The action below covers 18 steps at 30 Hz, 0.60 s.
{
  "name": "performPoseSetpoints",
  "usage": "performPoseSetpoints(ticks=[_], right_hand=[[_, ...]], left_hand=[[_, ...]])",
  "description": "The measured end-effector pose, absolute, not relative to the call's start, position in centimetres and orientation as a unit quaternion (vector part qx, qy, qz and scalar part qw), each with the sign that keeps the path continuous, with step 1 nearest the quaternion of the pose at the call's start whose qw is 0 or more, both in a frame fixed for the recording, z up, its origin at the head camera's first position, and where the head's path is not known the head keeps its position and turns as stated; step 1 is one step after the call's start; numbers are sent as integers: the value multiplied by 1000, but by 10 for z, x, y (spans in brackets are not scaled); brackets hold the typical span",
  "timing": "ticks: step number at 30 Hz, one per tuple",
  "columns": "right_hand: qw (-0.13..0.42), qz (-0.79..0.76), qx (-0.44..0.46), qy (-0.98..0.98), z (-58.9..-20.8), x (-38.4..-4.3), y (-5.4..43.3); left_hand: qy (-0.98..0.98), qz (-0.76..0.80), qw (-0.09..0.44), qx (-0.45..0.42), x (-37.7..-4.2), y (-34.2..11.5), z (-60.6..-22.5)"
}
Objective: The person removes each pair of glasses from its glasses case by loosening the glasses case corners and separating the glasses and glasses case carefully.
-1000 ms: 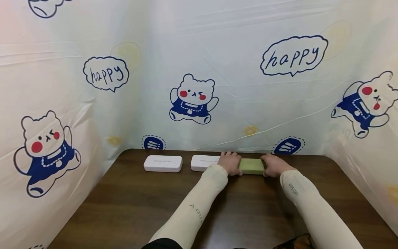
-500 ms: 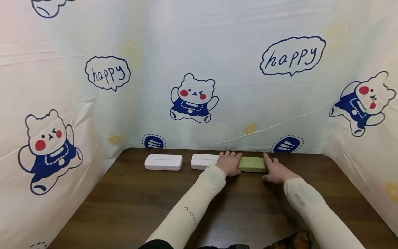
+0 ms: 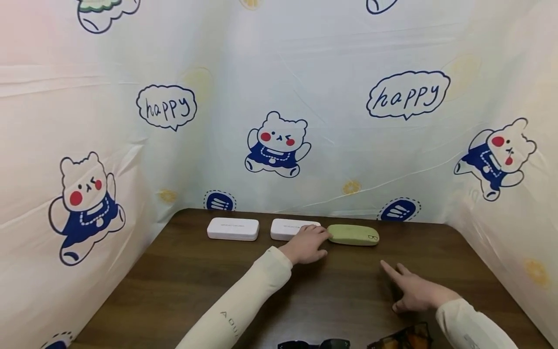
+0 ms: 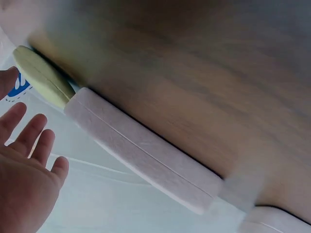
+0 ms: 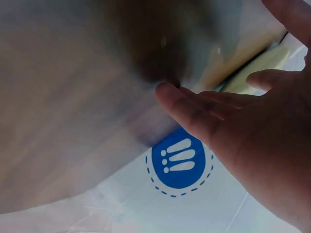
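Note:
A green glasses case (image 3: 353,235) with a small spectacles mark lies at the back of the table. Left of it lie two white glasses cases, a nearer neighbour (image 3: 283,229) and a farther one (image 3: 233,229). My left hand (image 3: 305,246) is in front of the nearer white case, partly covering it, its fingertips by the green case's left end; it holds nothing. Its fingers (image 4: 43,145) are spread in the left wrist view. My right hand (image 3: 420,291) is apart from the cases, front right of the green one, with extended fingers and nothing held.
At the near edge of the brown table (image 3: 183,291) lie dark sunglasses (image 3: 314,344) and tortoiseshell-coloured eyewear (image 3: 405,338), both cut off by the frame. A printed sheet (image 3: 331,160) hangs behind and along both sides.
Both hands have drawn back toward the person, the right one farther, away from the green case's right end. The green case now lies uncovered in place. The head view has tilted slightly.

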State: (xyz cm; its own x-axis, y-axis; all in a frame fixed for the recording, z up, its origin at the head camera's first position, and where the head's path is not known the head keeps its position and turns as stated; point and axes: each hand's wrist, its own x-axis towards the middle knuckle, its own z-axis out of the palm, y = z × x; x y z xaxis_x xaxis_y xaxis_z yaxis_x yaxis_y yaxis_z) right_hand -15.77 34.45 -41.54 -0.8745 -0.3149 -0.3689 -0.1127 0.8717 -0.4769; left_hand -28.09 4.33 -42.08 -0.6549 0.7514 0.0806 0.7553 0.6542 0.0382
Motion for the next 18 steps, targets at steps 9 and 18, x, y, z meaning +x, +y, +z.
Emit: performPoseSetpoints(ticks=[9,18], right_hand=[[228,-246,-113,935,-422,-142,355],[246,-257,-88,930,-428,-131,361]], left_hand=[[-910,-71,35,-407,-287,21,-430],[-914,-75,33,-398,-289,2,-444]])
